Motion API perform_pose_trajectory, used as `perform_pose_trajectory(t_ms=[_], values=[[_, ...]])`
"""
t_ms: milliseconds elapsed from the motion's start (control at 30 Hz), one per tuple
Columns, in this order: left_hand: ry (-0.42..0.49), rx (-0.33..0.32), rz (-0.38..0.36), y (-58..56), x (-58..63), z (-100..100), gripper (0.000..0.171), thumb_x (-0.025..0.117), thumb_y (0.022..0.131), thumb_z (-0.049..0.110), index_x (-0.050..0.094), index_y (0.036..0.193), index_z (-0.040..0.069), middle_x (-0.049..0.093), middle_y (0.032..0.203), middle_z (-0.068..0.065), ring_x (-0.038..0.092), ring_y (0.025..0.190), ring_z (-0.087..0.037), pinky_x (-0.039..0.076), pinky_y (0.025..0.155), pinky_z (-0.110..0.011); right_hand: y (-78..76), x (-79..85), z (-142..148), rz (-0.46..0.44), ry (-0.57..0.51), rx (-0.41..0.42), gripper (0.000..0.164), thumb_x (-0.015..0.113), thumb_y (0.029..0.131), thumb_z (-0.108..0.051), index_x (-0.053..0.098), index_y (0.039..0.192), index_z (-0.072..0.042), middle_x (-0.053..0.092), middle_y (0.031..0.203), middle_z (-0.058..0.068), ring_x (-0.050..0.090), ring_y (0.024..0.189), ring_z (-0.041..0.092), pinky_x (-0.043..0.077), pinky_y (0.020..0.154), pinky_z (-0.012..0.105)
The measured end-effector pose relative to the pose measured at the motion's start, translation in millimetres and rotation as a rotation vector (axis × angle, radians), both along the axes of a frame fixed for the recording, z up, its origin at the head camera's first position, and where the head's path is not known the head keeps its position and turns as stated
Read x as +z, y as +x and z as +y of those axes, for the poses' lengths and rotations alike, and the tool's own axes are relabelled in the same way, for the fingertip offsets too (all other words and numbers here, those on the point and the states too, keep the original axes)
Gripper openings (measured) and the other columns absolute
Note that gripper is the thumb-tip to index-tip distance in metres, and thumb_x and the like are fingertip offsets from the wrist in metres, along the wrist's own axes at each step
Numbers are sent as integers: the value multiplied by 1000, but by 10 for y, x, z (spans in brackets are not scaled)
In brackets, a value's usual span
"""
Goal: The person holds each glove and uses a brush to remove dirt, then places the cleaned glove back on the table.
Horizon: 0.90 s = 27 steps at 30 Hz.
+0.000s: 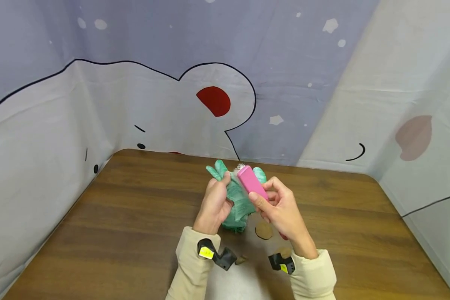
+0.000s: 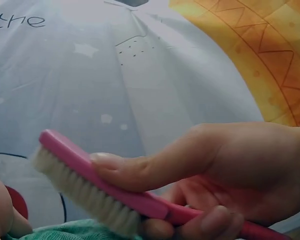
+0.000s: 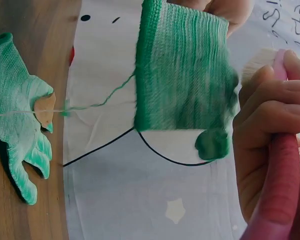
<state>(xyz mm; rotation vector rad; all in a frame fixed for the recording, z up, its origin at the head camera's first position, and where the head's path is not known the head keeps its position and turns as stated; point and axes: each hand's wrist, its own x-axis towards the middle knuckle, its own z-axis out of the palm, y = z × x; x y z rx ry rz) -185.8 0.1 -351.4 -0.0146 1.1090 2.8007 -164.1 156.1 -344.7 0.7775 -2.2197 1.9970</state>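
Note:
My left hand (image 1: 213,205) grips a green knit glove (image 1: 239,201) at its side, thumb on top, with green fingertips poking out above. In my right hand (image 1: 285,211) is a pink brush (image 1: 252,182), pinched between thumb and fingers close to its head. Pale bristles (image 2: 90,192) face down toward the glove cloth in the left wrist view. The right wrist view shows the held glove's ribbed cuff (image 3: 185,70) with a loose green thread trailing from it. A second green glove (image 3: 15,95) lies on the table there, a brown piece (image 3: 44,109) against it.
A brown disc (image 1: 263,230) lies on the wooden table (image 1: 135,225) below the hands. Another brown disc (image 1: 283,251) is partly covered by the right wrist camera, and a small brown piece (image 1: 241,260) lies by the left one. A printed curtain (image 1: 153,100) borders the table.

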Motion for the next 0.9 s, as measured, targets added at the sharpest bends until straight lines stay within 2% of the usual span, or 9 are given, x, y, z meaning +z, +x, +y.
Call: perform_pose_trajectory(t_ms=[167,267,367,467,533,600,700,767,900], values=[[-3,12,32,-34,-21,-144,25,43,88,22,40,103,2,49,96,-10,47,90,-19,36,79,-34,-53,-61,72,-28,26,-108,23,57,80,-19,44,93,-5,49,56,15,37,35,18,30,28,33],[-17,7,45,-88,-65,-276,24,50,84,22,45,97,3,51,89,-8,50,84,-17,39,76,-32,-84,-40,139,-120,-6,-192,28,54,81,-26,43,94,-4,49,58,19,38,36,16,32,29,29],[-39,-35,60,-154,-134,-433,19,55,81,17,49,91,2,54,84,-7,52,78,-16,41,73,-31,-122,-2,261,-230,-2,-305,36,49,82,-36,43,93,-2,52,60,21,41,36,16,35,31,29],[-86,-92,77,-214,-228,-583,17,58,78,8,51,91,0,57,83,-9,54,77,-18,43,70,-33,-179,-19,495,-323,90,-422,48,41,82,-47,45,94,-1,57,63,20,47,38,18,39,34,33],[-135,-123,88,-247,-304,-685,23,57,77,2,48,98,-2,56,88,-10,55,80,-21,43,71,-35,-214,-63,701,-378,167,-467,57,35,81,-53,46,99,0,59,67,20,51,41,19,41,37,33],[-197,-128,89,-278,-371,-795,33,58,75,-2,44,105,-5,55,93,-12,54,84,-23,43,72,-35,-234,-130,902,-429,231,-489,63,31,80,-56,45,103,1,59,70,20,54,46,20,43,40,33],[-302,-117,66,-322,-486,-983,42,57,75,-4,37,112,-6,51,97,-13,53,86,-23,43,71,-35,-242,-272,1174,-491,291,-479,62,33,82,-52,43,108,3,60,74,21,56,52,21,46,45,31],[-368,-102,30,-359,-560,-1117,44,57,75,-4,35,113,-5,51,95,-14,54,82,-22,44,68,-34,-244,-374,1316,-512,313,-473,51,38,86,-42,42,108,4,59,75,23,57,56,22,46,48,32],[-495,-94,-14,-459,-688,-1361,48,56,76,-3,31,118,-3,47,99,-16,54,80,-22,45,66,-34,-288,-527,1523,-455,352,-474,37,46,86,-23,39,112,3,57,75,21,57,59,24,46,51,33]])
